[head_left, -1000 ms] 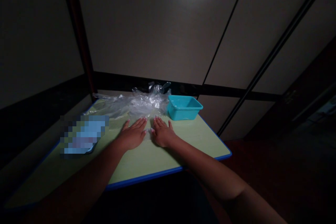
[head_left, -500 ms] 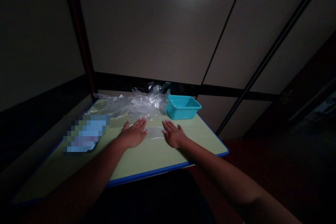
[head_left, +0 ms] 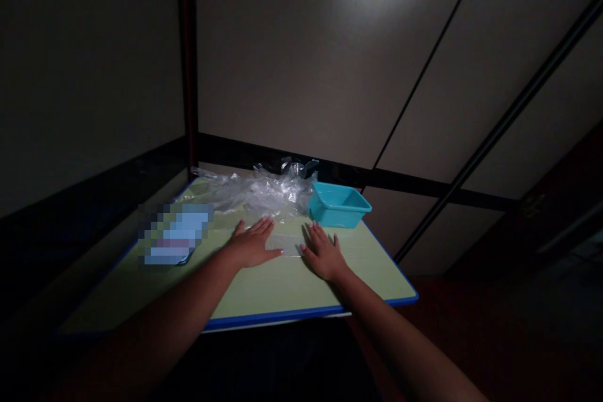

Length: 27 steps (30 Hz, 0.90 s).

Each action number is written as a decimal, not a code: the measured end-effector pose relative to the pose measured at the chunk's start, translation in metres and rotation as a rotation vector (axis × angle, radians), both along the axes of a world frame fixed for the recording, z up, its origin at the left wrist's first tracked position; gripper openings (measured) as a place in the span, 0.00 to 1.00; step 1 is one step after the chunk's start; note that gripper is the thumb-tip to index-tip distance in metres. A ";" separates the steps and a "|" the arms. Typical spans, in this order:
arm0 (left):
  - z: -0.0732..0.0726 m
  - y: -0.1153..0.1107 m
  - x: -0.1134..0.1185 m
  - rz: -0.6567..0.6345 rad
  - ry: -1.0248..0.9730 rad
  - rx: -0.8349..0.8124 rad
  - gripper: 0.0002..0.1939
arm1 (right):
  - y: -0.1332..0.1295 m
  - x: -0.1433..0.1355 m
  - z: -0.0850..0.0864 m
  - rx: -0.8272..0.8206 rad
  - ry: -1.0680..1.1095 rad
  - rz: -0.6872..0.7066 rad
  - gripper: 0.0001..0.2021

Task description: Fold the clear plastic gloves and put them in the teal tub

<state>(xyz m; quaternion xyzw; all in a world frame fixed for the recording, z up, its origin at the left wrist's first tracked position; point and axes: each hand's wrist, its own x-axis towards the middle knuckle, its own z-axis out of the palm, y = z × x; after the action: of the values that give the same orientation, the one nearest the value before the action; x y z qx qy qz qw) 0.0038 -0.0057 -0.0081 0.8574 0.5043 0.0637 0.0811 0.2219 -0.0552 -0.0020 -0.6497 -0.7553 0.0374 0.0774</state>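
Observation:
A flat strip of clear plastic (head_left: pixel 288 245), perhaps a folded bag, lies on the pale green table (head_left: pixel 282 292). My left hand (head_left: pixel 252 245) rests palm down over its left end, fingers stretched and thumb pointing inward. Over the right end lies my right hand (head_left: pixel 325 254), also flat with its fingers spread. Parts of the strip are hidden beneath both hands. Just beyond my fingertips is a crumpled heap of clear plastic bags (head_left: pixel 268 191). A turquoise plastic basket (head_left: pixel 340 207) stands behind my right hand.
On the table's left side lies a flat object (head_left: pixel 179 235) that is blurred out, with a bright surface. A blue edging (head_left: pixel 282 317) runs along the table's near side. Dark-trimmed light panels (head_left: pixel 301 63) rise behind the table.
The view has turned slightly, so everything appears shifted right. My thumbs are spread farther from my fingers, and both hands remain flat on the plastic strip.

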 end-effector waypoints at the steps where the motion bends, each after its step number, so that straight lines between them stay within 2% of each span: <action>1: 0.001 0.000 0.000 0.003 0.000 -0.003 0.41 | -0.003 -0.002 0.001 0.038 -0.014 0.039 0.32; 4: 0.005 0.000 0.000 0.049 -0.015 0.054 0.32 | -0.016 -0.016 0.007 0.085 -0.028 0.210 0.31; 7: 0.004 0.003 -0.003 0.109 -0.030 0.195 0.28 | -0.029 -0.039 0.013 0.002 0.030 0.363 0.32; 9: 0.001 0.004 -0.005 0.101 -0.006 0.207 0.28 | -0.034 -0.054 0.015 -0.036 0.070 0.400 0.34; 11: -0.002 0.004 -0.006 0.084 0.035 0.152 0.28 | -0.036 -0.065 0.014 -0.065 0.087 0.398 0.34; 16: -0.002 0.003 -0.006 0.079 0.101 0.066 0.28 | -0.041 -0.065 0.009 -0.112 0.101 0.259 0.37; 24: -0.001 0.003 -0.005 0.065 0.091 0.073 0.27 | -0.056 -0.032 0.004 -0.119 0.043 -0.077 0.39; 27: -0.002 0.002 -0.006 0.058 0.062 0.119 0.27 | -0.059 -0.023 0.002 -0.121 0.011 -0.161 0.38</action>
<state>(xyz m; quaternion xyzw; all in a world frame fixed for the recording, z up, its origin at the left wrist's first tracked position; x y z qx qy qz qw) -0.0018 -0.0035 -0.0101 0.8472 0.5266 0.0691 0.0123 0.1991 -0.1138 -0.0005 -0.7115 -0.6967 0.0803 0.0449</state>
